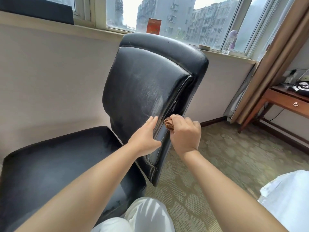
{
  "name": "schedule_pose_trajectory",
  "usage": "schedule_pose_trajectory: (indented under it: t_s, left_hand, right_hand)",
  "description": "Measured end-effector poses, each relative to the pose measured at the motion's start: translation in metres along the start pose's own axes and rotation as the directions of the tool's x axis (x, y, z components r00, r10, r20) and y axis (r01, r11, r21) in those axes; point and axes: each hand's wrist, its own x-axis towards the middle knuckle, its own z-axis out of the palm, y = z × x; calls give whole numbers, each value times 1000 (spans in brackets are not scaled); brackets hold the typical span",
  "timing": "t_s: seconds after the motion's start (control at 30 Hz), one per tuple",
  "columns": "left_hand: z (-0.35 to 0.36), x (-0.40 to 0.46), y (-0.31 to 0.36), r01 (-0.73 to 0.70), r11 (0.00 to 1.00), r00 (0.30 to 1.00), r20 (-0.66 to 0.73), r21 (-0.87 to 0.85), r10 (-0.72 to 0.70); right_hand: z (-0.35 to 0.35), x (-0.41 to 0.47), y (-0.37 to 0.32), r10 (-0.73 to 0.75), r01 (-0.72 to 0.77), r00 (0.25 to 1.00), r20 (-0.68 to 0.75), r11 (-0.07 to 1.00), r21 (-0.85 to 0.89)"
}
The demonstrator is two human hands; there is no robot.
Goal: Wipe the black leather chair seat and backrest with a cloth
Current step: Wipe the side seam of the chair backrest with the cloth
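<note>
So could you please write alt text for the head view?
A right hand pushes a bunched brown cloth into the side seam of a black leather chair backrest while the left hand rests flat on it, steadying it.

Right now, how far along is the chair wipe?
Partly done: the backrest front shows pale wipe streaks. In hand: the right hand pushes a bunched brown cloth into the backrest's side seam, while the left hand rests flat on the panel. Left: the seat, which shows no clear wipe marks.

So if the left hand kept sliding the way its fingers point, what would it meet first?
Probably the seam groove of the backrest: the left hand lies flat on it, fingers aimed up-right, near the cloth.
</note>
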Motion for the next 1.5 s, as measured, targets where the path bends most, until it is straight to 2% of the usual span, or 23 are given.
schedule_pose_trajectory:
  t_s: [0.13, 0.23, 0.37, 0.47, 0.57, 0.73, 1.03, 1.17, 1.27, 1.4, 1.5]
  left_hand:
    - [-1, 7, 0, 1, 1000, 1000, 4, 23, -1]
    - [2, 11, -4, -5, 1000, 1000, -18, 27, 6]
    - [3, 15, -8, -9, 999, 1000, -16, 42, 10]
    - [-2, 17, -10, -12, 996, 999, 47, 84, 8]
    - [-8, 18, -11, -9, 996, 995, 97, 90, 0]
    - [-6, 12, -8, 13, 998, 996, 85, 59, -18]
    - [0, 4, -17, 42, 999, 994, 96, 10, -42]
    - [0, 3, -21, 46, 999, 994, 97, -26, -43]
    - [1, 2, -22, 46, 998, 995, 95, -48, -41]
    - [3, 2, -23, 41, 997, 995, 89, -59, -35]
    - [3, 1, -23, 41, 997, 995, 90, -70, -35]
  right_hand:
    - [4, 35, 16, 24, -21, 995, -101, 999, 32]
    - [12, 29, 10, 20, -17, 998, -57, 999, 52]
    - [18, 10, 1, 114, -120, 993, 44, 978, 170]
    - [8, 27, 1, 194, -189, 981, 9, 940, 283]
    - [-4, 45, -7, 217, -193, 976, -26, 911, 365]
    - [2, 46, -14, 102, -135, 988, 118, 942, 308]
    - [0, 10, -21, 114, -200, 960, 257, 918, 343]
    - [-6, 18, -18, 81, -162, 969, 233, 921, 355]
    - [-8, 30, -12, 142, -204, 970, 198, 916, 344]
    - [-6, 22, -14, 163, -258, 945, 284, 906, 337]
    - [-5, 5, -22, 83, -196, 940, 331, 925, 326]
